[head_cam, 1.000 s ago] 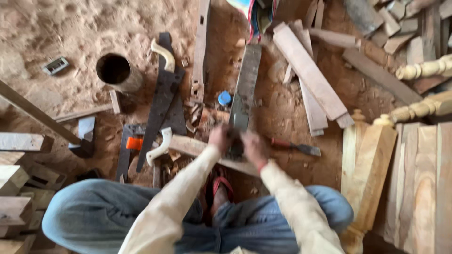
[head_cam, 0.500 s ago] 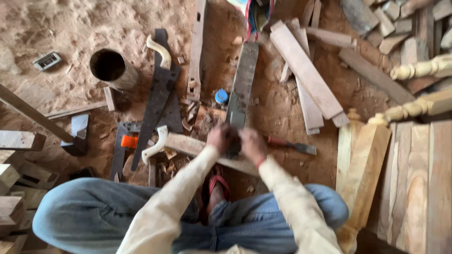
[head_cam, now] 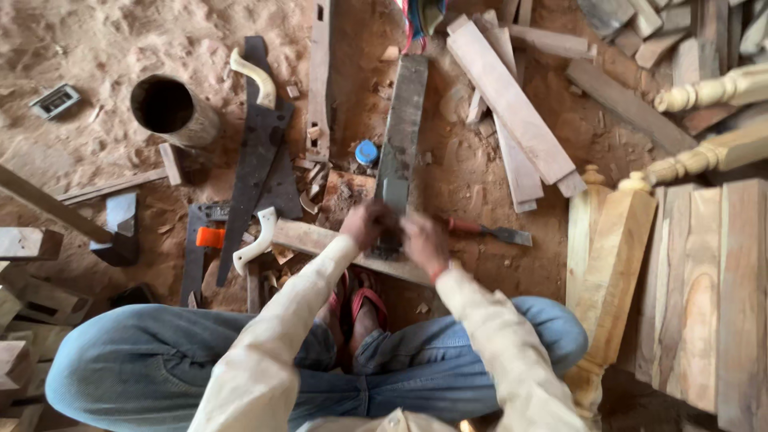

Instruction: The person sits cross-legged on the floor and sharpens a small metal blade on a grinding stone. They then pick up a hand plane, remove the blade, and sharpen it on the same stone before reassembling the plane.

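Note:
I sit cross-legged on a dirt floor. My left hand (head_cam: 366, 224) and my right hand (head_cam: 424, 242) are both closed on a small object at the near end of a long dark sharpening stone block (head_cam: 402, 132) that runs away from me. What they grip is hidden by the fingers and blurred. Under the hands lies a pale wooden plank (head_cam: 320, 238). A red-handled chisel (head_cam: 488, 231) lies just right of my right hand.
Two hand saws with pale handles (head_cam: 260, 152) lie to the left, by a dark cylinder can (head_cam: 170, 108) and a blue cap (head_cam: 366, 151). Planks (head_cam: 512, 104) lie ahead right; turned wooden posts (head_cam: 712, 88) and carved boards (head_cam: 688, 296) fill the right. Wood blocks (head_cam: 24, 244) sit left.
Both hands have stayed at the near end of the stone block, shifting slightly back and forth. The camera view moved a little.

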`<state>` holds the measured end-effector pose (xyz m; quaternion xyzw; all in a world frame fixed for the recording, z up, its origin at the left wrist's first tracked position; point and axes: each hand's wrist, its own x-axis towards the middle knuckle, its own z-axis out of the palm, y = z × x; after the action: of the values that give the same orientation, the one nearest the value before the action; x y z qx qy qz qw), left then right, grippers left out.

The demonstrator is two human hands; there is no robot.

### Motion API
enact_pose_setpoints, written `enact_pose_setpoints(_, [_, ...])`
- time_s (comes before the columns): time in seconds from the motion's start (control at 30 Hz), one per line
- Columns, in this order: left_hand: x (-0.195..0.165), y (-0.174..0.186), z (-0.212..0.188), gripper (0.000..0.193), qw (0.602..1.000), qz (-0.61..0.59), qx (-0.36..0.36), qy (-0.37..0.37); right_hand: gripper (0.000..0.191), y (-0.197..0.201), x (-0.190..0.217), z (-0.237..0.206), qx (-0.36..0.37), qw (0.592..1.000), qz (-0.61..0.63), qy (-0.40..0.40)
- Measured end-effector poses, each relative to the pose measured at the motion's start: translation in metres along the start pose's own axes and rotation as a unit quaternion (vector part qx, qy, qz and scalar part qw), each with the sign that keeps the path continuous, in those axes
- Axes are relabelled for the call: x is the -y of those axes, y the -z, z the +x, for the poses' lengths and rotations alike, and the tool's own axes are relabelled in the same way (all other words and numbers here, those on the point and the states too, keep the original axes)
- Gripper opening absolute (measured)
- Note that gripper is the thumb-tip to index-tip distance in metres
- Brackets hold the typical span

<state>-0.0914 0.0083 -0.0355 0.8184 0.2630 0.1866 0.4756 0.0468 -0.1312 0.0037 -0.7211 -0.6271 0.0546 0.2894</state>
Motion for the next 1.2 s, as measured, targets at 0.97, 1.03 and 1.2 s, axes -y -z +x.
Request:
enact_pose_setpoints(0.97, [0.015,0.023,0.002,0.020,0.982,0.032,0.058,-0.176,0.014,-0.013,0.016,-0.010,0.021,0.999,-0.014,-0.022])
enact_pose_setpoints(1.03, [0.016,0.019,0.027,0.017,0.991,0.093,0.073,-0.069,0.009,-0.015,0.006,0.014,0.041,0.996,-0.031,-0.077])
enact_pose_setpoints(1.2, [0.005,0.012,0.056,0.026,0.996,0.076,-0.030,-0.031,0.017,-0.004,-0.020,0.073,0.058,0.995,-0.038,-0.071])
